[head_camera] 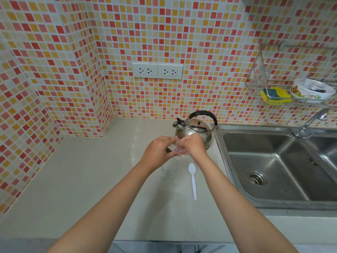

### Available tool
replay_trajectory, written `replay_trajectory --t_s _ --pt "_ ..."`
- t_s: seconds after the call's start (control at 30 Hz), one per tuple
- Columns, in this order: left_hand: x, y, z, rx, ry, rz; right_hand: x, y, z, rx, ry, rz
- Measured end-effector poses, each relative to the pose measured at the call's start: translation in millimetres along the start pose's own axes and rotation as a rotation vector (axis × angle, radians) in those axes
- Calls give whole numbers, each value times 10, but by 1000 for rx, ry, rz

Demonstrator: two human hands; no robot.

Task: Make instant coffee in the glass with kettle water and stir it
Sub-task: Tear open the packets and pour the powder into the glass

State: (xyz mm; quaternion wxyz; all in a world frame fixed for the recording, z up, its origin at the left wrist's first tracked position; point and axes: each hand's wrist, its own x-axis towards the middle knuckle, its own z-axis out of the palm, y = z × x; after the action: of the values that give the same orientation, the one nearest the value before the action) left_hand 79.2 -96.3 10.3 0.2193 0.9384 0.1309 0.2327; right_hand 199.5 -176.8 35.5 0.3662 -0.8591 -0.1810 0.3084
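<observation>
Both hands meet above the desk [91,176], directly over the glass. The left hand [158,150] and the right hand [193,145] each pinch a small translucent packet [176,147] between fingers and thumb; each grip is closed on the packet. The packet's contents cannot be made out.

The glass [170,170] stands upright on the desk, just below the hands, partly hidden by the left wrist. It appears clear inside. A white plastic spoon [193,179] lies flat on the desk just right of the glass, bowl pointing away from the person, not touching the glass.

The steel kettle [195,129] with black handle stands behind the hands, near the sink [273,161], spout toward the left.

A wall rack [259,84] holds a yellow sponge [275,94] and a bowl [311,90].
</observation>
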Motion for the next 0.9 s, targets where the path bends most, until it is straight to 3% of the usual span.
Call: replay_trajectory --t_s 0.13,0.7,0.83,0.9 --pt "12 -28 4 89 22 34 -35 17 -38 91 -41 -10" --pt "98 -182 -71 -9 -84 -20 -160 133 -164 244 -152 -127" --pt "95 -264 -103 -70 -92 -120 14 470 -221 237 20 -88" --pt "85 -326 -125 -61 -94 -149 93 744 -187 36 148 55"
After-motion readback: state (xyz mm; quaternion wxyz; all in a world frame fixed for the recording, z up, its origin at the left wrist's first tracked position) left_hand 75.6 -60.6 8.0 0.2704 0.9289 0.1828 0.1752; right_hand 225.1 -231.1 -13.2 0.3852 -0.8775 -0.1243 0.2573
